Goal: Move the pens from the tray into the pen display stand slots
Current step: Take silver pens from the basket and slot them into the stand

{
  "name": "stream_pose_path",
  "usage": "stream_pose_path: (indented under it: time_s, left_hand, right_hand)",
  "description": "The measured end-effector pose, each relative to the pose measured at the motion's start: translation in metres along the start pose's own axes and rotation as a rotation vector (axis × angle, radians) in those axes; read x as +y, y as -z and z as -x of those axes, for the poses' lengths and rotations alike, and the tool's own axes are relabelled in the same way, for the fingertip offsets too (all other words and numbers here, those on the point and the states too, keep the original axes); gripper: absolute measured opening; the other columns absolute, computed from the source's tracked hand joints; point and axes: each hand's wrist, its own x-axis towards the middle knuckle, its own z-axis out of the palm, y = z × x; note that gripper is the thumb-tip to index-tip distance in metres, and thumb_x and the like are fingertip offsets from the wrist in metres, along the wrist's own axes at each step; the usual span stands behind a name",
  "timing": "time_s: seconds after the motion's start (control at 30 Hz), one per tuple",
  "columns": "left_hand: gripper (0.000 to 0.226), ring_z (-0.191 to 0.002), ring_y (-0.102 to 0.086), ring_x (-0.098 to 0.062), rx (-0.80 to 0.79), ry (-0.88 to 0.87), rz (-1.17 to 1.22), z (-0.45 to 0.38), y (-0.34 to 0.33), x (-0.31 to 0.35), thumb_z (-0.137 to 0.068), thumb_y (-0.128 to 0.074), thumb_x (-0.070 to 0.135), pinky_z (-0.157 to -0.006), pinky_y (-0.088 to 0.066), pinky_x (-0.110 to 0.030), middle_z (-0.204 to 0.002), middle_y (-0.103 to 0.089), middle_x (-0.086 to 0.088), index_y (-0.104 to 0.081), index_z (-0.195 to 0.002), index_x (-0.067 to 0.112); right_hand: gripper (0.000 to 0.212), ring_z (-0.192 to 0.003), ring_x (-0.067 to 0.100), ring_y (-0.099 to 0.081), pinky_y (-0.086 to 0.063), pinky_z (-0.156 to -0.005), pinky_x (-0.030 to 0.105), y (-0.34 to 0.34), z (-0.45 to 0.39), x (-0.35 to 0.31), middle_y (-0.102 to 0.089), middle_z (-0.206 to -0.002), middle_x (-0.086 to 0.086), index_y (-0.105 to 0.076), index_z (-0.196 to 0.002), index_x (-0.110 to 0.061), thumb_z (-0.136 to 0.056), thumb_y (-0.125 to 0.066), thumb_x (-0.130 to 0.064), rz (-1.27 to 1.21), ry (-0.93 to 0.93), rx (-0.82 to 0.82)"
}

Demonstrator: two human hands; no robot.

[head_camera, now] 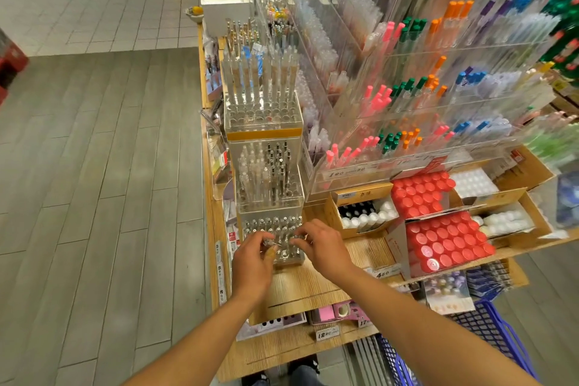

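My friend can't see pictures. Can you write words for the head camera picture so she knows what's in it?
Two hands, left hand and right hand, pinch small clear pens over the lowest tier of a clear pen display stand on a wooden shop shelf. Boxes of red-capped bottles sit to the right.

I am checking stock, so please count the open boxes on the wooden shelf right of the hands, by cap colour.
Red-cap boxes: 2
White-cap boxes: 2
Black-and-white-cap box: 1
Total: 5
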Motion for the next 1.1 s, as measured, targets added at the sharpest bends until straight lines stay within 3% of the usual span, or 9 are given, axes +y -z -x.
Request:
stream_pose_path:
  time_s: [0.2,0.4,0.5,0.6,0.67,0.8,0.9,1.1]
  left_hand:
    - [0.019,-0.084,-0.056,-0.006,-0.003,-0.062,-0.092,-0.007,-0.001,0.0,-0.09,-0.067,0.007,-0.067,-0.035,-0.005,-0.092,-0.058,0.016,-0.068,-0.102,0.022]
    - [0.033,-0.088,-0.051,-0.004,-0.056,-0.102,-0.215,-0.008,-0.004,-0.006,-0.088,-0.063,-0.005,-0.069,-0.036,0.002,-0.106,-0.055,0.013,-0.066,-0.112,0.019]
    - [0.03,-0.091,-0.049,-0.006,-0.075,-0.089,-0.237,-0.009,-0.011,-0.008,-0.09,-0.063,-0.001,-0.072,-0.034,-0.008,-0.108,-0.055,0.01,-0.065,-0.113,0.018]
    - [0.023,-0.092,-0.056,-0.011,-0.094,-0.047,-0.187,-0.011,-0.018,-0.005,-0.091,-0.064,0.004,-0.078,-0.042,-0.021,-0.106,-0.061,0.006,-0.065,-0.11,0.017]
    - [0.024,-0.09,-0.06,-0.011,-0.088,0.018,-0.164,-0.011,-0.022,-0.004,-0.089,-0.067,0.004,-0.074,-0.046,-0.019,-0.102,-0.063,0.006,-0.063,-0.108,0.019]
    - [0.022,-0.082,-0.061,-0.011,-0.067,0.067,-0.161,-0.011,-0.03,-0.004,-0.088,-0.069,0.006,-0.059,-0.038,-0.013,-0.091,-0.064,0.008,-0.06,-0.095,0.025]
    - [0.017,-0.081,-0.062,-0.013,-0.051,0.074,-0.162,-0.014,-0.031,-0.004,-0.089,-0.07,0.009,-0.066,-0.043,-0.023,-0.093,-0.068,0.005,-0.066,-0.1,0.022]
    - [0.021,-0.08,-0.062,-0.015,-0.035,0.086,-0.155,-0.016,-0.033,-0.005,-0.089,-0.07,0.01,-0.071,-0.048,-0.027,-0.098,-0.073,-0.001,-0.072,-0.109,0.016]
  right_hand:
    - [0.028,-0.076,0.01,-0.057,-0.048,-0.07,0.029,0.0,0.0,0.001,-0.064,-0.094,-0.001,-0.072,-0.102,-0.014,-0.089,-0.066,-0.038,-0.036,-0.007,0.016]
    - [0.024,-0.082,0.014,-0.062,-0.05,-0.074,0.029,0.0,0.004,0.005,-0.067,-0.098,-0.001,-0.072,-0.109,-0.015,-0.091,-0.065,-0.03,-0.057,0.002,0.006]
    - [0.024,-0.085,0.015,-0.063,-0.049,-0.076,0.028,0.0,0.004,0.006,-0.067,-0.101,0.0,-0.072,-0.111,-0.016,-0.092,-0.065,-0.028,-0.058,-0.001,-0.002]
    - [0.024,-0.091,0.017,-0.064,-0.051,-0.08,0.031,-0.001,0.004,0.005,-0.067,-0.103,0.0,-0.071,-0.112,-0.016,-0.092,-0.065,-0.028,-0.059,-0.01,-0.011]
    - [0.023,-0.093,0.017,-0.064,-0.05,-0.082,0.032,-0.001,0.005,0.005,-0.067,-0.105,0.0,-0.07,-0.112,-0.016,-0.092,-0.064,-0.027,-0.072,-0.026,-0.011]
    - [0.023,-0.095,0.017,-0.062,-0.049,-0.084,0.032,-0.002,0.006,0.005,-0.065,-0.109,-0.001,-0.069,-0.115,-0.018,-0.095,-0.06,-0.027,-0.101,-0.062,-0.024]
    - [0.025,-0.098,0.017,-0.061,-0.048,-0.086,0.031,-0.003,0.005,0.005,-0.064,-0.111,0.0,-0.067,-0.117,-0.017,-0.096,-0.058,-0.026,-0.103,-0.084,-0.055]
    - [0.023,-0.098,0.014,-0.06,-0.045,-0.084,0.024,-0.005,0.007,0.006,-0.063,-0.11,0.0,-0.067,-0.116,-0.015,-0.096,-0.058,-0.023,-0.14,-0.105,-0.04]
